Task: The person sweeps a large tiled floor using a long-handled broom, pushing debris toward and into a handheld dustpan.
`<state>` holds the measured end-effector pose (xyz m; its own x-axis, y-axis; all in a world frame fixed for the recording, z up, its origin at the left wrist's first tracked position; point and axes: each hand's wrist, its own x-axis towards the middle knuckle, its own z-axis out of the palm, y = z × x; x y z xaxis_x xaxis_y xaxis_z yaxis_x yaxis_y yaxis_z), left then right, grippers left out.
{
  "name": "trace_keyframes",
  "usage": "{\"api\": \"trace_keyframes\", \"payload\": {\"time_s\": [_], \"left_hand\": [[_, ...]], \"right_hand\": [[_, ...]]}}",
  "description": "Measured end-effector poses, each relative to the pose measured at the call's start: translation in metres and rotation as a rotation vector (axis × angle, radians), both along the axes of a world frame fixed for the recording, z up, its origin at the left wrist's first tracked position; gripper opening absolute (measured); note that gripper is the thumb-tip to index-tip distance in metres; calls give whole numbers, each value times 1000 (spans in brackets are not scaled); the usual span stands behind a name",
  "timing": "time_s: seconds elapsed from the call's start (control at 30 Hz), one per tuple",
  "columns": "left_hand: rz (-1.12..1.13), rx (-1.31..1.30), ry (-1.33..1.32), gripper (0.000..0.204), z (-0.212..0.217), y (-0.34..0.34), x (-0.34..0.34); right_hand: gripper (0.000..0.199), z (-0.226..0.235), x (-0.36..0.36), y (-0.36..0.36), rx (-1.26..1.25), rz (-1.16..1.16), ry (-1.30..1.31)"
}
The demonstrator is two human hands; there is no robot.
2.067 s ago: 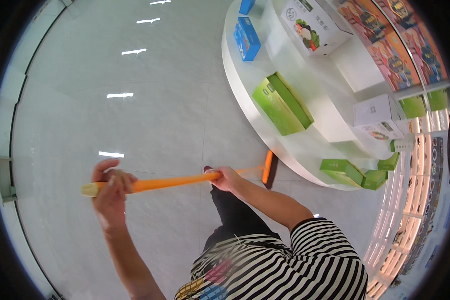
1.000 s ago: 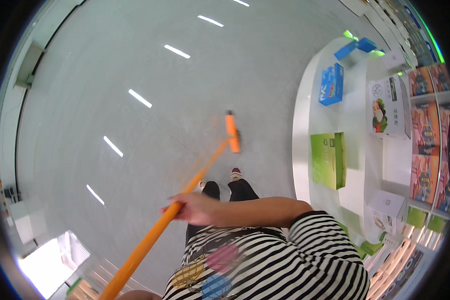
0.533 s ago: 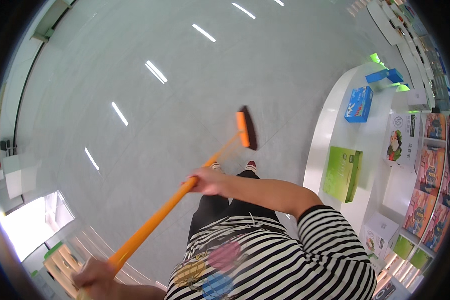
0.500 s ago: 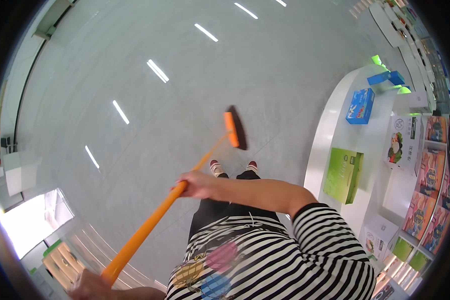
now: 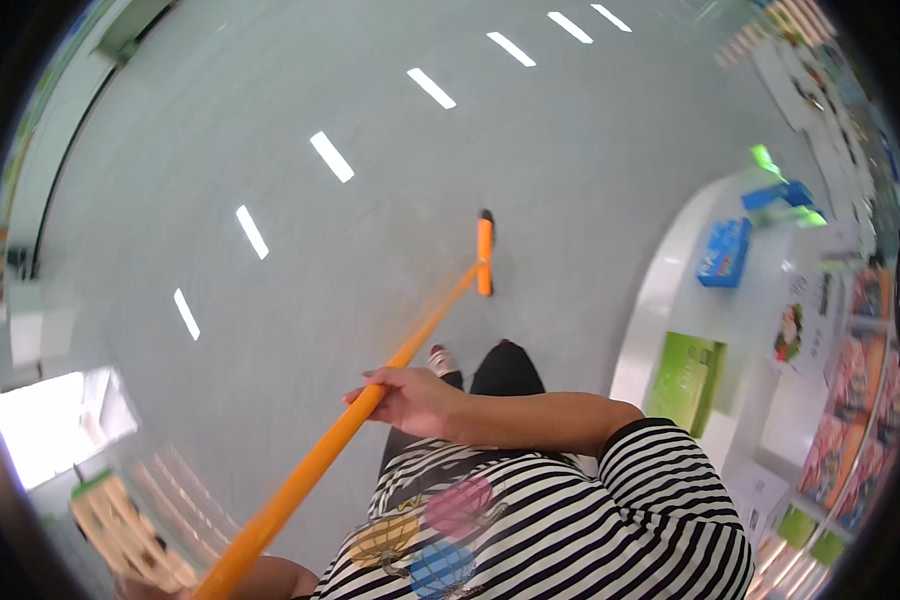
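Observation:
An orange broom handle (image 5: pixel 315 464) slants from the lower left up to the broom head (image 5: pixel 485 245), an orange block with dark bristles at its edge, low over or on the grey floor. My right hand (image 5: pixel 407 400) is wrapped round the middle of the handle, in front of my striped shirt. At the bottom left edge my left hand (image 5: pixel 148 590) is by the handle's upper end, mostly cut off and blurred; it appears closed on it. Beyond my right hand, my legs show in dark trousers, one knee raised.
A curved white counter (image 5: pixel 645 320) runs along my right, carrying a green box (image 5: pixel 686 380) and a blue box (image 5: pixel 723 252). Shelves with patterned boxes (image 5: pixel 855 370) stand behind it. A wooden-slatted piece (image 5: pixel 130 530) is at lower left, near a bright opening (image 5: pixel 60 425).
The broom head has swung slightly right and turned, so less of its bristles shows. My right hand has come a little lower. One knee has risen, hiding that foot.

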<state>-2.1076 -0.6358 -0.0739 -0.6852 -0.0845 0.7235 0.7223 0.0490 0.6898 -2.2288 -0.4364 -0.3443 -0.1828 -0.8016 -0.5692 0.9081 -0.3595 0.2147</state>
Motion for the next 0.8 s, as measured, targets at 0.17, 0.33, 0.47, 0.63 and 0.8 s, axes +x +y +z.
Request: {"api": "trace_keyframes", "payload": {"time_s": [0.17, 0.33, 0.47, 0.63, 0.8], "left_hand": [[72, 253, -499, 23, -116, -7, -129], [-108, 396, -753, 35, -180, 119, -279], [-250, 179, -867, 32, -187, 248, -367], [-483, 47, -826, 30, -168, 358, -462], [-580, -4, -659, 32, -148, 409, -535]], "right_hand": [[8, -69, -47, 78, 260, -434, 27], [6, -147, -78, 170, 372, -751, -181], [10, -192, -119, 248, 378, -963, -389], [16, -180, -202, 336, 411, -1139, -492], [16, -145, -317, 407, 495, -1154, -385]]}}
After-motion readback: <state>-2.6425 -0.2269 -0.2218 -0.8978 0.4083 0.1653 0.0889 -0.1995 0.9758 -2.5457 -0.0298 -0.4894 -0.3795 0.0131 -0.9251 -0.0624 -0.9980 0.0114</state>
